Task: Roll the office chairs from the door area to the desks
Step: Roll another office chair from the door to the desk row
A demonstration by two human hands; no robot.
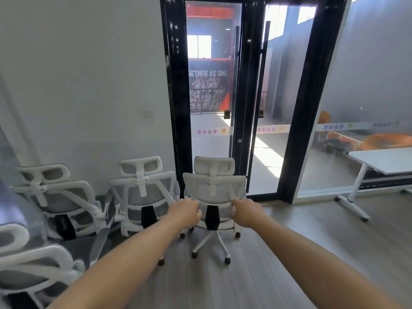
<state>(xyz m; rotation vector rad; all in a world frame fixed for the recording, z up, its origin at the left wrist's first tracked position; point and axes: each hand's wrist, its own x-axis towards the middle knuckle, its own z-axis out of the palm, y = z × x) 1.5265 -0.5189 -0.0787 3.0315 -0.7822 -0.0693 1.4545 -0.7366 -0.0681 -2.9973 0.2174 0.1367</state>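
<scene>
Wood flooring (278,264) ran to a glass door (214,97) at frame centre, where the left hand (185,211) and right hand (245,211) gripped the backrest edges of a white mesh office chair (214,188). Three other chairs (142,190) stood lower left; apparently none had reached the bench (383,161) at right.

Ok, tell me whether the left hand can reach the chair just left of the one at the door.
Probably yes. The left hand grips the door chair at its backrest edge, and the neighbouring chair stands right beside it with nothing between. The hand must let go first.
</scene>
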